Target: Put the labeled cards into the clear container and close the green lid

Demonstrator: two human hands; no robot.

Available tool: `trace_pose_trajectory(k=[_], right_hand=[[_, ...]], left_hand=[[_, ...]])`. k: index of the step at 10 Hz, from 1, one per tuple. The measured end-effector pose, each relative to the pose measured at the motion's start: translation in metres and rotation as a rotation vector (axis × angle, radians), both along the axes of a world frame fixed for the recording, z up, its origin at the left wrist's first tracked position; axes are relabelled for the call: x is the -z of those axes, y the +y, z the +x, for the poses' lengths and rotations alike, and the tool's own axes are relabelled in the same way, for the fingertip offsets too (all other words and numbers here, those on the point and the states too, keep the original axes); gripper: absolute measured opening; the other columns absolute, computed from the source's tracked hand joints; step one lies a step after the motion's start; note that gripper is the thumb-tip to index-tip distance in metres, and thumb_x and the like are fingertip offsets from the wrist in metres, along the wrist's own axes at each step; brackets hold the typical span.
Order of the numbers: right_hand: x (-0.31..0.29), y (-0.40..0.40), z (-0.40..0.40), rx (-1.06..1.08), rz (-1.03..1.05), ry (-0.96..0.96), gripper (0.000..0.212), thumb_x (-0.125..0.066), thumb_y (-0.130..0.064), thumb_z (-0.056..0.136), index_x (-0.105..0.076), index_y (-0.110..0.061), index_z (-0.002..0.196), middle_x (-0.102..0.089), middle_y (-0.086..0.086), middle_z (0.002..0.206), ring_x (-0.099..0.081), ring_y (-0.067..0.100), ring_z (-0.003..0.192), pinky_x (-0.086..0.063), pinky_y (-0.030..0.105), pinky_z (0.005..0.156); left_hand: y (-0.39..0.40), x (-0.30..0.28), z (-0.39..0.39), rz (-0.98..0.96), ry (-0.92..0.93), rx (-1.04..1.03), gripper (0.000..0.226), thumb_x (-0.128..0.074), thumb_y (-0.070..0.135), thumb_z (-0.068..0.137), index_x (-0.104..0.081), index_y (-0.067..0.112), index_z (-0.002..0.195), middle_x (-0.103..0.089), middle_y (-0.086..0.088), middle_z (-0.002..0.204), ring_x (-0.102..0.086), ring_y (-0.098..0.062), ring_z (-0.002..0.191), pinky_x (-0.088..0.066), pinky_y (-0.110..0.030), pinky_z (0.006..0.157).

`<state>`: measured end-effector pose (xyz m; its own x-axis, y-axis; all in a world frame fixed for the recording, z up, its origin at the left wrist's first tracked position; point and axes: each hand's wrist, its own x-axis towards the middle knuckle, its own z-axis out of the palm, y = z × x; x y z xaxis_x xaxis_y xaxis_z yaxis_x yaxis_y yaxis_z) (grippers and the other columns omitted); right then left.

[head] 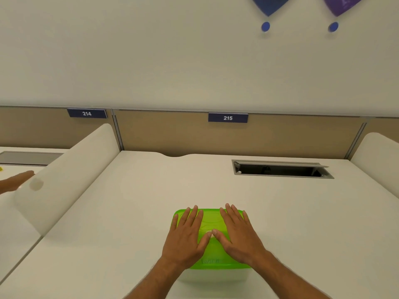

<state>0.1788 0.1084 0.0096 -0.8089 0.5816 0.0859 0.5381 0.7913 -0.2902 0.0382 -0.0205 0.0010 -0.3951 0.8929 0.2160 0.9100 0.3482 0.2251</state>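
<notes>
nearest the camera, both forearms reached in from the bottom edge over the white tabletop (133, 212). the clear container (212, 277) stood on it just ahead of the person, its pale wall visible only as a thin band below the green lid (212, 251), which sat on top of it. the left hand (185, 236) lay flat on the left half of the lid and the right hand (239, 231) flat on the right half, thumbs nearly meeting at the middle. neither grip was closed on anything: fingers spread and extended, palms down, pressing on the lid rather than holding it. no labeled cards lay loose on the tabletop; whether they were inside could not be told, since the lid and hands covered the top and the wall showed nothing legible. judgement: loading appeared finished and the task stood at its last step, seating the lid. whether the rim had snapped home all round could not be read from this angle; the near edge looked level. what seemed left was a final press along the edges and lifting the hands away. further back, an open cable hatch (282, 169) was set in the tabletop to the right, a curved white divider (71, 169) rose on the left, and beyond stood a tan partition (237, 137) with the number plates 214 (87, 113) and 215 (228, 118).
</notes>
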Motion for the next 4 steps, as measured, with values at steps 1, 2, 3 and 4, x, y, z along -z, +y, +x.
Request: trace_pose_trajectory(k=[1, 2, 3, 4], right_hand=[[-0.010, 0.001, 0.002, 0.023, -0.048, 0.147, 0.097, -0.003, -0.082, 0.076, -0.024, -0.024, 0.151, -0.016, -0.003, 0.162, -0.006, 0.012, 0.150, 0.000, 0.035, 0.122], [-0.049, 0.001, 0.003, 0.052, -0.100, 0.566, 0.057, -0.048, -0.060, 0.088, -0.058, -0.022, 0.130, -0.057, -0.006, 0.136, -0.049, 0.009, 0.129, -0.039, 0.038, 0.111], [-0.091, 0.003, 0.006, 0.062, -0.059, 0.853, 0.032, -0.064, -0.038, 0.086, -0.069, -0.020, 0.111, -0.071, -0.008, 0.112, -0.064, 0.006, 0.106, -0.053, 0.038, 0.092], [-0.167, -0.012, 0.017, 0.020, -0.173, 1.194, 0.014, -0.069, -0.027, 0.083, -0.072, -0.021, 0.096, -0.075, -0.007, 0.091, -0.070, 0.008, 0.084, -0.057, 0.030, 0.077]], left_hand=[[0.003, -0.004, 0.002, 0.022, -0.015, 0.020, 0.087, 0.001, 0.074, 0.088, -0.023, 0.024, 0.156, -0.012, 0.007, 0.163, -0.014, -0.016, 0.152, -0.006, -0.041, 0.124], [0.014, -0.026, 0.004, 0.110, 0.050, 0.025, 0.086, -0.003, 0.074, 0.090, -0.017, 0.023, 0.157, -0.006, 0.007, 0.163, -0.005, -0.015, 0.152, -0.011, -0.046, 0.123], [0.027, -0.047, 0.000, 0.170, 0.109, 0.013, 0.083, -0.012, 0.072, 0.093, -0.022, 0.019, 0.156, -0.014, 0.002, 0.164, -0.011, -0.019, 0.152, -0.016, -0.049, 0.122], [0.048, -0.077, -0.007, 0.209, 0.170, -0.009, 0.083, -0.023, 0.070, 0.093, -0.027, 0.014, 0.155, -0.022, -0.005, 0.163, -0.018, -0.024, 0.151, -0.021, -0.054, 0.119]])
